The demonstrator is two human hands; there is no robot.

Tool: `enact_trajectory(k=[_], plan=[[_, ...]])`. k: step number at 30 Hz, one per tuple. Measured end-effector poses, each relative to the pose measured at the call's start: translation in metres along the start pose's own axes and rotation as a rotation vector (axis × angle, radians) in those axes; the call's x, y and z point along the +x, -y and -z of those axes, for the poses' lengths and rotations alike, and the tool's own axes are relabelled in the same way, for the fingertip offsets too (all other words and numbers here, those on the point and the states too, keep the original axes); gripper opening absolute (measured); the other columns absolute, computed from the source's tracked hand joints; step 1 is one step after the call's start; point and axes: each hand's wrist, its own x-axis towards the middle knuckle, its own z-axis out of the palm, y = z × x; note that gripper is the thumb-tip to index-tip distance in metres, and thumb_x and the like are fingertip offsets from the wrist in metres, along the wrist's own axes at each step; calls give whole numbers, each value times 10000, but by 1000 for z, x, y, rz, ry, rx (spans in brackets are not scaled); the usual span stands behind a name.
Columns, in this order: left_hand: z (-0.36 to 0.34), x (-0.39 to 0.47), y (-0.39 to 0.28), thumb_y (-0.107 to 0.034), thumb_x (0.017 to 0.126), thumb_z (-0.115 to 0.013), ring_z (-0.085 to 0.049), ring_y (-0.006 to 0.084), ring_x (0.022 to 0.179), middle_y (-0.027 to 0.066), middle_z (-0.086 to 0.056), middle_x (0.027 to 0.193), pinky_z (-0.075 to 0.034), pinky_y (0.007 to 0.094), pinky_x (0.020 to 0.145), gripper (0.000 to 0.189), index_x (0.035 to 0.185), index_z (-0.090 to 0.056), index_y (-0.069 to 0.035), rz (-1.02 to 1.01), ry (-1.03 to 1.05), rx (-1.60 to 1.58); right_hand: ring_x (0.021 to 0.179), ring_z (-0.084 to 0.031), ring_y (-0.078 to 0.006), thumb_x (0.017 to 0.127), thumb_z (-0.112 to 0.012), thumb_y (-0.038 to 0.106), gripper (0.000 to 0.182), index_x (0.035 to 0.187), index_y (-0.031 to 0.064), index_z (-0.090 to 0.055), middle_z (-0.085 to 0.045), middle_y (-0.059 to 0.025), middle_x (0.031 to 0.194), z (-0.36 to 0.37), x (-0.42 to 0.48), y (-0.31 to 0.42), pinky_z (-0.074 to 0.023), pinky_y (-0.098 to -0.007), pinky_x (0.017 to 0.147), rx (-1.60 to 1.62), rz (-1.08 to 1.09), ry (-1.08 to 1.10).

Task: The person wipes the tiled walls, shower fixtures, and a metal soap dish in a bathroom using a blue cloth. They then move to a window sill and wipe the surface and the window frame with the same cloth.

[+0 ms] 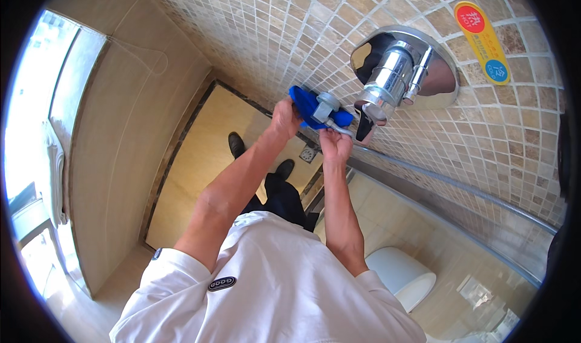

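At the tiled wall, a blue cloth spreads behind and around a chrome wall fitting, from which a flexible metal hose runs. My left hand grips the cloth's left edge; its fingertips are partly hidden. Just below the fitting, my right hand is raised palm up with curled fingers, close to the hose and the cloth's lower right edge; whether it grips either is unclear. A chrome shower mixer valve on an oval plate stands to the right of both hands.
A yellow sticker marks hot and cold beside the mixer. The metal hose stretches along the wall to the right. A floor drain lies below my hands. A glass panel's metal rail and a white toilet are at the lower right.
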Motion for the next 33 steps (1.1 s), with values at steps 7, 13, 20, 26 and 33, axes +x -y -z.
enact_trajectory(k=[7, 13, 20, 26, 33], plan=[[4, 1, -16, -228, 950, -375, -606, 237, 968, 89, -639, 1063, -472, 407, 883, 291, 1081, -576, -62, -34, 117, -160, 1057, -549, -279, 912, -446, 150, 226, 1051, 55, -596, -609, -128, 1114, 8, 13, -5, -399, -491, 964, 46, -105, -70], [-1, 4, 5, -132, 904, -482, -631, 232, 864, 112, -648, 965, -526, 383, 813, 174, 998, -586, -30, -4, 206, -336, 1061, -554, -275, 906, -457, 126, 225, 1065, 37, -590, -612, -125, 1089, 20, 12, -9, -448, -450, 919, 70, -151, -41], [-17, 13, 11, -60, 877, -486, -620, 176, 751, 84, -636, 879, -537, 319, 682, 150, 983, -581, -10, -71, -28, -102, 931, -572, -222, 915, -461, 116, 196, 1046, 20, -571, -620, -109, 1030, 27, -7, -1, -468, -381, 779, 67, -153, -51], [-15, 20, 22, -227, 888, -477, -613, 228, 772, 95, -617, 890, -523, 405, 682, 205, 970, -569, -64, -63, -17, 58, 853, -556, -204, 918, -461, 124, 172, 1012, 30, -570, -616, -95, 980, 16, -8, -1, -455, -365, 735, 50, -80, -94], [-25, 18, 22, -328, 918, -393, -610, 257, 761, 113, -615, 856, -529, 404, 690, 311, 954, -569, -75, 97, 117, 25, 866, -546, -197, 929, -447, 134, 178, 1026, 40, -562, -604, -88, 998, 12, -18, 1, -450, -359, 732, 41, -109, -110]])
